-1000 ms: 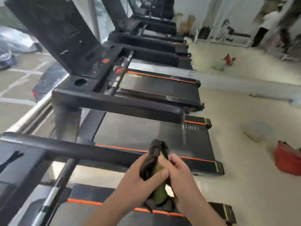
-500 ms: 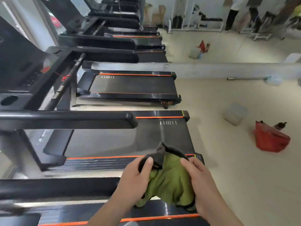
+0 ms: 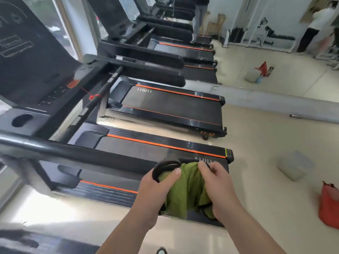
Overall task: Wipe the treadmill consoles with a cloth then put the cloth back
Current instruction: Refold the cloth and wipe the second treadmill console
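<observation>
Cloth in hand on the gym floor: at the lower centre of the frame, a person's left hand and right hand hold a green cloth with a dark border above the rear end of a treadmill. The left grip is clamped on the cloth's dark edge, thumb pressed over it. The right grip pinches the top edge just beside it, fingers curled round the fabric, which hangs bunched between the two palms. A black console rises tilted at the upper left, well apart from the cloth, and a black handrail crosses the left side below it. More machines with orange-edged decks line up toward the top of the frame. On the pale floor at the right sits a grey box, with a red bag at the lower right edge. Another person stands at the upper right.
</observation>
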`<state>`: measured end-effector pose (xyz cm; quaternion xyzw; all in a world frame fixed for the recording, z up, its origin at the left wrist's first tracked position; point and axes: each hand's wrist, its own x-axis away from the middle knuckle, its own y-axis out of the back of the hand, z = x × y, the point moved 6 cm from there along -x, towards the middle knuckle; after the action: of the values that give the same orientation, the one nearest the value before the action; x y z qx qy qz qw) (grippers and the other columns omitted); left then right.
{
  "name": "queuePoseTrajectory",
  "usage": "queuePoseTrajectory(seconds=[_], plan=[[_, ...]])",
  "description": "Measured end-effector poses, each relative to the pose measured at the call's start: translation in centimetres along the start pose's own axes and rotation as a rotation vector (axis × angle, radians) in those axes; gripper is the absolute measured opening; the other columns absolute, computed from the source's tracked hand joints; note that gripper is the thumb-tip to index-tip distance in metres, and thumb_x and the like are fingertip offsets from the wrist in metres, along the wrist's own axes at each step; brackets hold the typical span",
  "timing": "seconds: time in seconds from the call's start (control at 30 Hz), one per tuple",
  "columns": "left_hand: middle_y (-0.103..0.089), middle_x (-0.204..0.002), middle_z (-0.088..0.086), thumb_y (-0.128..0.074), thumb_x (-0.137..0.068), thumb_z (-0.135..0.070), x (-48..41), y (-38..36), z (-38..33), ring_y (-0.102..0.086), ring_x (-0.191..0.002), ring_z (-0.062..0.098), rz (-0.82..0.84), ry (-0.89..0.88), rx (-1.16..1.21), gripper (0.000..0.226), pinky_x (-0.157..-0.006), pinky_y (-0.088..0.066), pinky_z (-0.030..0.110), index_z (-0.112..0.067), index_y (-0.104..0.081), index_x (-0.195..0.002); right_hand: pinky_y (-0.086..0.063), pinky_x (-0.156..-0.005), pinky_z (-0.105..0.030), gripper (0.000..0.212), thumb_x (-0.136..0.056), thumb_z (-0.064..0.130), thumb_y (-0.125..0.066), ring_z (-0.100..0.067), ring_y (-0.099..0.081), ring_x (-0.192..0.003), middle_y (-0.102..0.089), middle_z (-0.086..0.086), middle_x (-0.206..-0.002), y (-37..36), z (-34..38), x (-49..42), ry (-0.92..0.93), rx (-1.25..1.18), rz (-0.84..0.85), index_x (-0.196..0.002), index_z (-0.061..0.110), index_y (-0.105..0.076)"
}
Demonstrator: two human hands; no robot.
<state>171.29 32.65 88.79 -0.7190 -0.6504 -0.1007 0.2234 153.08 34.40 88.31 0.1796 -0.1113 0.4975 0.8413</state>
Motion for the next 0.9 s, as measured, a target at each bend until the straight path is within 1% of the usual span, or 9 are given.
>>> queuePoseTrajectory(seconds=[0.1, 0.2, 0.27, 0.4, 0.57, 0.63, 0.7, 0.8, 0.9], plan=[[-0.08, -0.095, -0.004, -0.078, -0.091, -0.023, -3.6, 0.1, -3.0, -0.076, -0.092, 0.018, -0.061, -0.035, 0.039, 0.017, -0.067, -0.06, 0.032, -0.04, -0.08, -0.093, -0.043, -0.058, -0.026, 0.031, -0.097, 0.039, -0.067, -0.014, -0.047, -0.066, -0.052, 0.003, -0.072, -3.4, 3.1, -3.8, 0.01, 0.023, 0.094, -0.079, 0.017, -0.056], [-0.08, -0.099, -0.005, -0.075, -0.094, -0.028, -7.1, 0.5, -5.0, -0.076, -0.098, 0.018, -0.144, -0.035, 0.092, 0.013, -0.083, -0.064, 0.039, -0.038, -0.08, -0.1, -0.05, -0.07, -0.033, 0.029, -0.096, 0.037, -0.07, -0.017, -0.059, -0.078, -0.067, -0.013, -0.091, -5.9, 4.7, -7.2, -0.009, 0.021, 0.154, -0.097, 0.009, -0.063], [-0.081, -0.1, -0.002, -0.073, -0.094, -0.04, -8.8, 0.7, -5.7, -0.077, -0.097, 0.02, -0.175, 0.016, 0.129, 0.013, -0.093, -0.062, 0.049, -0.033, -0.079, -0.104, -0.051, -0.074, -0.036, 0.031, -0.097, 0.038, -0.07, -0.019, -0.06, -0.081, -0.068, -0.014, -0.095, -7.2, 5.0, -9.2, -0.025, 0.018, 0.194, -0.101, 0.009, -0.063], [-0.082, -0.095, 0.004, -0.064, -0.096, -0.056, -12.2, 1.1, -7.4, -0.079, -0.09, 0.023, -0.227, 0.086, 0.189, 0.036, -0.092, -0.061, 0.051, -0.024, -0.08, -0.1, -0.048, -0.078, -0.037, 0.035, -0.094, 0.042, -0.071, -0.02, -0.058, -0.082, -0.064, -0.006, -0.09, -10.3, 6.2, -14.4, -0.039, 0.039, 0.267, -0.1, 0.009, -0.064], [-0.082, -0.093, 0.003, -0.067, -0.091, -0.062, -17.0, 1.6, -8.8, -0.079, -0.086, 0.022, -0.395, 0.052, 0.29, 0.045, -0.083, -0.064, 0.045, -0.02, -0.075, -0.106, -0.045, -0.074, -0.037, 0.034, -0.082, 0.043, -0.073, -0.02, -0.055, -0.077, -0.06, -0.005, -0.083, -14.6, 9.1, -21.6, -0.007, 0.081, 0.422, -0.089, 0.012, -0.061], [-0.082, -0.095, 0.004, -0.07, -0.092, -0.055, -19.2, 0.7, -9.5, -0.079, -0.085, 0.022, -0.43, 0.038, 0.343, 0.041, -0.077, -0.064, 0.039, -0.019, -0.074, -0.109, -0.043, -0.073, -0.036, 0.03, -0.088, 0.04, -0.072, -0.02, -0.051, -0.076, -0.056, -0.001, -0.082, -16.0, 10.9, -24.8, 0.036, 0.085, 0.494, -0.087, 0.014, -0.058], [-0.082, -0.097, 0.005, -0.076, -0.089, -0.045, -21.7, -0.9, -10.8, -0.079, -0.089, 0.023, -0.46, 0.012, 0.341, 0.036, -0.082, -0.063, 0.04, -0.016, -0.074, -0.111, -0.04, -0.07, -0.035, 0.028, -0.092, 0.037, -0.072, -0.018, -0.048, -0.075, -0.054, 0.001, -0.08, -17.0, 13.2, -28.3, 0.082, 0.106, 0.554, -0.086, 0.015, -0.056], [-0.081, -0.103, 0.007, -0.087, -0.074, -0.038, -25.1, -3.2, -12.7, -0.078, -0.097, 0.027, -0.446, -0.015, 0.267, 0.044, -0.092, -0.061, 0.051, -0.016, -0.077, -0.111, -0.043, -0.069, -0.034, 0.024, -0.095, 0.037, -0.071, -0.016, -0.052, -0.072, -0.059, 0.004, -0.077, -18.2, 16.7, -32.3, 0.126, 0.107, 0.628, -0.086, 0.02, -0.057], [-0.081, -0.103, 0.007, -0.086, -0.082, -0.024, -27.8, -3.7, -14.6, -0.078, -0.098, 0.025, -0.475, -0.055, 0.2, 0.027, -0.092, -0.062, 0.047, -0.018, -0.079, -0.107, -0.044, -0.068, -0.036, 0.024, -0.095, 0.038, -0.07, -0.016, -0.053, -0.068, -0.059, 0.011, -0.066, -20.6, 19.9, -34.9, 0.183, 0.134, 0.724, -0.084, 0.023, -0.056]])
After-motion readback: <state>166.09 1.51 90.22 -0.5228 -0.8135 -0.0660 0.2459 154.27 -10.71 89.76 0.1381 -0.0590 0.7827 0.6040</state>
